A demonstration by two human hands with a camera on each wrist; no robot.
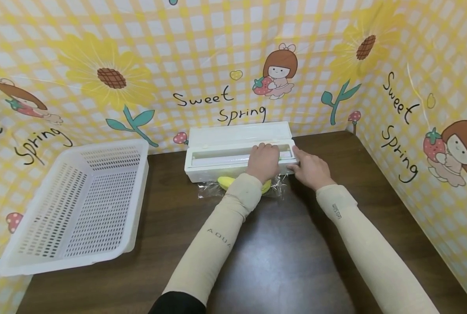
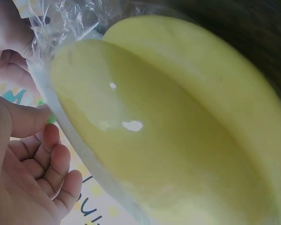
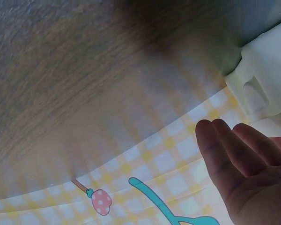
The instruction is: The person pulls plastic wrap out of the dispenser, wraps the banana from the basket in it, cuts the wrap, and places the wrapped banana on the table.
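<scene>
A white cling film dispenser (image 1: 202,174) stands at the back of the table with its lid (image 1: 239,135) raised and a film roll (image 1: 221,160) inside. My left hand (image 1: 263,161) is over its front edge, pinching a small green slide cutter (image 2: 51,115) between thumb and curled fingers. At the dispenser's right end, my right hand (image 1: 311,169) grips the corner with thumb and index finger; its other fingers extend beside the end in the right wrist view. Yellow bananas (image 1: 226,181) lie against the front under clear film (image 1: 210,190), partly hidden by my left wrist.
A white perforated plastic basket (image 1: 139,192) sits on the left of the brown wooden table (image 1: 272,261). Yellow checked cloth (image 1: 202,52) with printed figures rises behind the table and along both sides.
</scene>
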